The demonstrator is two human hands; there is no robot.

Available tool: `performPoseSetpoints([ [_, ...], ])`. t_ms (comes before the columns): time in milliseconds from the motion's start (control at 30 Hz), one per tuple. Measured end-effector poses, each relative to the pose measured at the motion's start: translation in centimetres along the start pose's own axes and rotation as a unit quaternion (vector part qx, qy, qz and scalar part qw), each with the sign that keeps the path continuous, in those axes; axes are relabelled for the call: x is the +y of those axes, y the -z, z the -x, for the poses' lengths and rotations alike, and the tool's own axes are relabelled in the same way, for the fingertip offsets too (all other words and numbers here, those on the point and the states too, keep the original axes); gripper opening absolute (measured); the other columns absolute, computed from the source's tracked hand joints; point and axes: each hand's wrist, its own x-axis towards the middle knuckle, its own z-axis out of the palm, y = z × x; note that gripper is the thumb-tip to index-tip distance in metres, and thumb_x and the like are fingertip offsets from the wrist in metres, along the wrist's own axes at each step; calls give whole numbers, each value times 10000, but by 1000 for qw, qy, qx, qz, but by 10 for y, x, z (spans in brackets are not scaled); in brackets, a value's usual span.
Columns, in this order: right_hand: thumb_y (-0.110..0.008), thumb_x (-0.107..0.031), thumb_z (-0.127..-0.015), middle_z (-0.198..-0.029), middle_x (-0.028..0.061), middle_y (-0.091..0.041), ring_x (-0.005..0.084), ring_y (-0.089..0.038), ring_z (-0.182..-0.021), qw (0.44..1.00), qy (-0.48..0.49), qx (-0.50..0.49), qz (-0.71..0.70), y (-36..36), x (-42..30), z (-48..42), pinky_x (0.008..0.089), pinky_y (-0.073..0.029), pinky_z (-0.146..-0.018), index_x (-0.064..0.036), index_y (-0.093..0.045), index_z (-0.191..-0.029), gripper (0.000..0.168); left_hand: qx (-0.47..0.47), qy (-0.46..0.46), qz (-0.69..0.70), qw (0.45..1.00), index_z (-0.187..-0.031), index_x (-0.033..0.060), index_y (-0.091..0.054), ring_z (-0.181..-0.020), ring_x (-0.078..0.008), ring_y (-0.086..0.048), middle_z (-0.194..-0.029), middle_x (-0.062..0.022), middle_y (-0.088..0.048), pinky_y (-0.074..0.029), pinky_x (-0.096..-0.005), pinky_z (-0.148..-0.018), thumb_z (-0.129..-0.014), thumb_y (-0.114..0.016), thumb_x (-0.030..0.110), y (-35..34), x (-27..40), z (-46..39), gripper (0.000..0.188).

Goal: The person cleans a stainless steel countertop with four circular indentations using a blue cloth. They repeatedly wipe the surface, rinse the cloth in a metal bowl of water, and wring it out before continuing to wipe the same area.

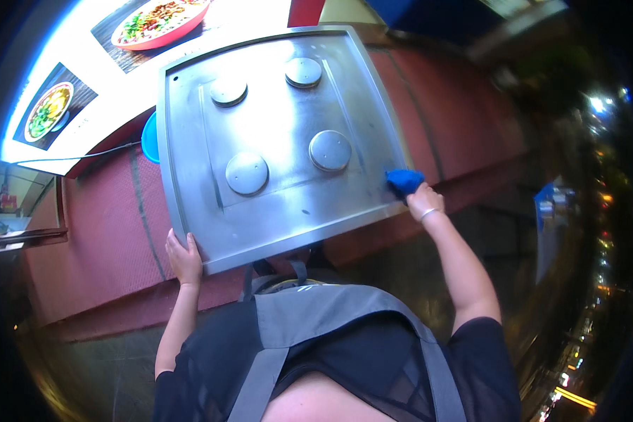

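Before me stands a stainless steel worktop (290, 211) with a raised rim, tilted in the view. Several round metal lids (247, 173) sit flush in its surface, in two rows. At the right rim, near the front right corner, my right hand (426, 201) holds a bunched blue cloth (405, 180) against the steel. A bracelet circles that wrist. My left hand (183, 261) lies against the outer left side by the near left corner, thumb apart from the fingers. Whether it grips the rim cannot be told.
A lit menu board (84, 116) with food pictures stands behind on the left. A blue round container (150, 138) shows partly beside the worktop, near a thin cable (79, 157). Red matting (105, 221) covers the stepped floor. Blurred lights (601, 105) lie far right.
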Motion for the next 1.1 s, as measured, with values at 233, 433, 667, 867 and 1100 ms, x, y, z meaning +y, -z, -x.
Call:
performPoseSetpoints([
  [233,-518,-190,-834,-1074,261,-638,439,-608,-1021,971,72,97,-207,20,90,11,459,-477,-943,54,-651,-944,300,-24,4,21,999,-1356,-36,-451,-1208,-415,-519,-1263,-250,-575,-416,-491,-1022,-982,-575,282,6,-1,-2,506],
  [433,-530,-67,-821,-1043,138,-610,349,-561,-1043,916,291,275,-35,-18,-4,4,481,-472,-878,-55,-602,-986,181,-42,-2,49,998,-1357,-42,-439,-1204,-416,-521,-1260,-253,-571,-418,-494,-1012,-979,-584,271,3,-1,-6,512],
  [667,-518,-232,-841,-993,97,-642,310,-569,-1035,957,180,226,-3,-27,-55,43,513,-472,-855,-81,-644,-828,197,-33,25,41,998,-1369,-34,-426,-1198,-418,-525,-1255,-254,-570,-425,-491,-1003,-978,-593,275,9,-4,-2,525],
  [867,-503,-233,-842,-961,109,-655,304,-591,-972,936,288,188,-77,-32,-164,98,498,-480,-824,-89,-647,-797,209,-27,25,97,995,-1369,-16,-441,-1194,-411,-526,-1265,-248,-572,-424,-492,-1006,-974,-613,300,6,-5,-1,533],
  [1100,-524,-133,-820,-882,142,-640,362,-589,-901,783,580,147,-170,-41,-338,185,479,-494,-786,-61,-652,-793,149,-6,146,406,902,-1341,-2,-514,-1157,-204,-566,-1216,-119,-603,-431,-345,-1031,-1058,-522,249,8,-48,8,378],
])
